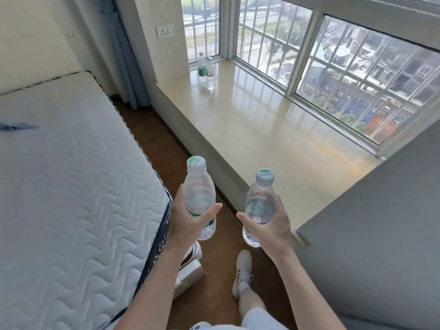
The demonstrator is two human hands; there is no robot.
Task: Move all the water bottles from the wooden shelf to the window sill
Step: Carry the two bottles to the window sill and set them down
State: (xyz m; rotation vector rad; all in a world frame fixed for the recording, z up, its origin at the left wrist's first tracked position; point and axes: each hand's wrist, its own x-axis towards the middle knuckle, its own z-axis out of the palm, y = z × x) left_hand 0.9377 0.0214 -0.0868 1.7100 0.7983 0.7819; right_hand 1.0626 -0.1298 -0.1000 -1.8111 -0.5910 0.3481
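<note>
Two bottles upright, one per hand: L hand [188,222] wraps green-label bottle [199,198], R hand [269,225] wraps clear bottle [259,208].

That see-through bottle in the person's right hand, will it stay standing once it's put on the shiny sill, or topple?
The bottle in the right hand looks tall and narrow, so a nudge could probably tip it. The window sill looks flat and glossy, so it may slide. Two bottles already stand there upright.

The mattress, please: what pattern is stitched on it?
White mattress, quilted zigzag; head view.
</note>
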